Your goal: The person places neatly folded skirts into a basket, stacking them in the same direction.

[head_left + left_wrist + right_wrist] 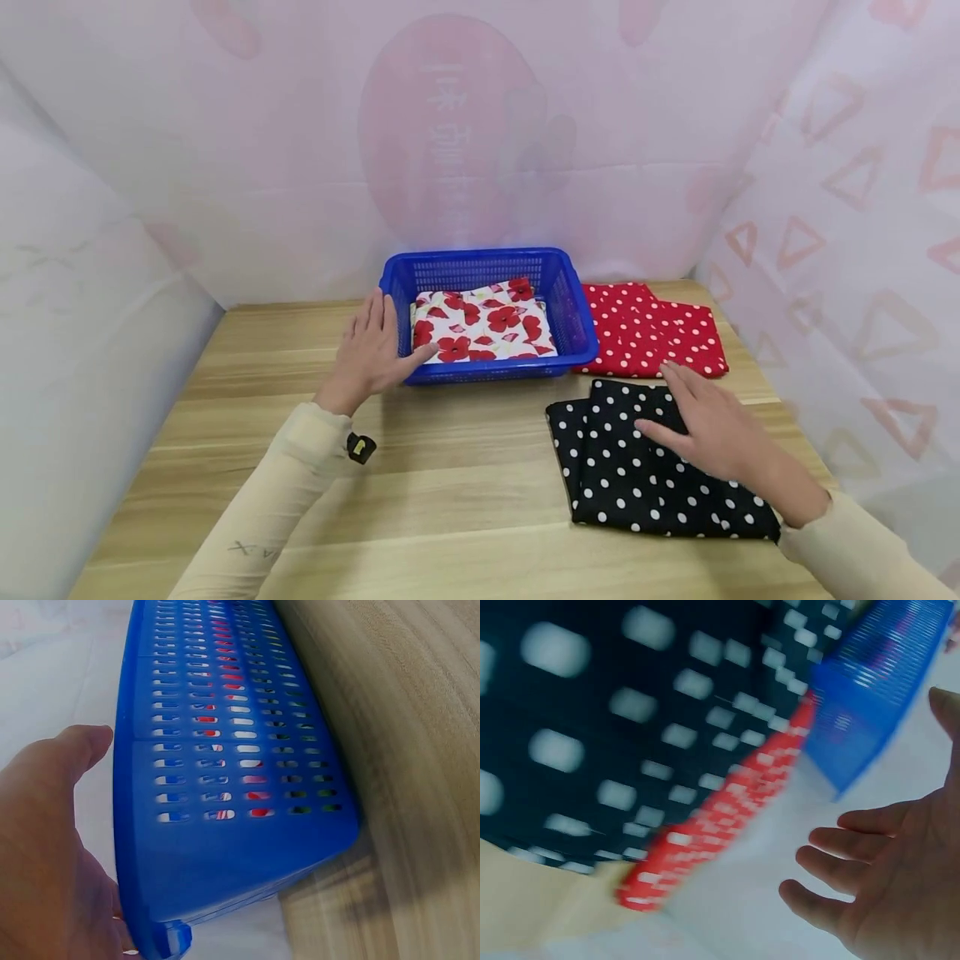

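Observation:
A blue plastic basket [487,367] with slotted walls stands toward the back of the table. Folded white cloth [487,325] printed with red flowers lies inside it. My left hand [367,346] is at the basket's left rim, fingers straight and thumb reaching over the front left corner; the left wrist view shows the thumb beside the rim. On the right, my right hand [712,421] hovers with fingers extended over a folded black cloth with white dots [622,467], holding nothing. Behind that lies a folded red cloth with white dots [645,329], against the basket's right side.
The wooden table [450,500] is bounded by pale printed sheets at the back [300,167] and both sides. A small black device [361,448] sits at my left wrist.

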{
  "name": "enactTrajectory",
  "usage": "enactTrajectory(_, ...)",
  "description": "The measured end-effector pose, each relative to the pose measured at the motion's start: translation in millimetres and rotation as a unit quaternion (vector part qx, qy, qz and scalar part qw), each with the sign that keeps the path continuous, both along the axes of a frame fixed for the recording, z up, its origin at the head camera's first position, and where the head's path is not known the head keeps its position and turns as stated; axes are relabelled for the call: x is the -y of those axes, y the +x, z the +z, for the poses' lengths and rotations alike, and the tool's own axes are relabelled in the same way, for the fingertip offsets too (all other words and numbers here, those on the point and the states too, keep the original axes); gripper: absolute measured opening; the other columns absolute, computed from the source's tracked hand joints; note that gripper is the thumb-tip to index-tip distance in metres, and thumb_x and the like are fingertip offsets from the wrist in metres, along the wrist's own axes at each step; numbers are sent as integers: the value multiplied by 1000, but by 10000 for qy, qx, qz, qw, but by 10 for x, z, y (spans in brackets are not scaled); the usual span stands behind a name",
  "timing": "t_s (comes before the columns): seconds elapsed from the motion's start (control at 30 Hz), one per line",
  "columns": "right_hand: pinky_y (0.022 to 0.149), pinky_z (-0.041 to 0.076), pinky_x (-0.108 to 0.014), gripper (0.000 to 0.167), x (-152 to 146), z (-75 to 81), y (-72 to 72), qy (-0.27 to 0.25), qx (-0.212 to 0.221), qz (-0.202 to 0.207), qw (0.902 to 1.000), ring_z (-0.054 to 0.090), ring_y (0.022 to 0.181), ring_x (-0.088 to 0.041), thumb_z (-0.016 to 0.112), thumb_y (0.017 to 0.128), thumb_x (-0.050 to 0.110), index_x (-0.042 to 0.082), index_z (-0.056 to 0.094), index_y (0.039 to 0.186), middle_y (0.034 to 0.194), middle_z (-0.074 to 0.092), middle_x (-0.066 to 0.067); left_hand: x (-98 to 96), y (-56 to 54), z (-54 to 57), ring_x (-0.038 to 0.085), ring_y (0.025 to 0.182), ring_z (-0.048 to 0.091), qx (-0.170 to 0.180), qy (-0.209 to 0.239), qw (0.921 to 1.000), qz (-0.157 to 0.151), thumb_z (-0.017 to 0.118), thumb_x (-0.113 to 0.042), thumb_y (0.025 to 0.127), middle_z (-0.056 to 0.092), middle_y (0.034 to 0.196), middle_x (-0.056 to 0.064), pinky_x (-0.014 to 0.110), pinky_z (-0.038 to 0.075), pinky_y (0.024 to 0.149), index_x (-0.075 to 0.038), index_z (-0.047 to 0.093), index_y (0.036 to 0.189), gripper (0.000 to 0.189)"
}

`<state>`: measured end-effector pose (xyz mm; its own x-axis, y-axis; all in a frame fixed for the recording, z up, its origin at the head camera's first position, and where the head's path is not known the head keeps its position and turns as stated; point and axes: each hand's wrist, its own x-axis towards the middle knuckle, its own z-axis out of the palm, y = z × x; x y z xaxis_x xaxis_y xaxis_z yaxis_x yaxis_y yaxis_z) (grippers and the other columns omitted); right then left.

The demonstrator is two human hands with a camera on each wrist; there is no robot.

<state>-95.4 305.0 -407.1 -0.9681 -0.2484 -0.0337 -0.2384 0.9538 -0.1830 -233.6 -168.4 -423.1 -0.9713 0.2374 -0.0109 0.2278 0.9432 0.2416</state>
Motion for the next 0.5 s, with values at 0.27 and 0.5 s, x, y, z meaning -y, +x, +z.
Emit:
enactTrajectory(0.27,120,27,-77,113,-268,-557,272,61,6,-442,9990,30,154,-54,58,94,76,-6,23,164,170,27,-31,8,-45,-104,47,165,-2,101,60,9999,-4,42,-81,96,-6,176,27,66,7,133,8,3,165,119)
enactTrajectory(0.5,119,21,-80,111,-367,-850,344,-57,-141,-456,9988,19,159,-52,61,94,73,3,17,168,174,17,-29,8,-87,-179,46,165,-3,173,56,9998,58,37,-85,94,-8,176,25,65,5,133,6,1,166,122)
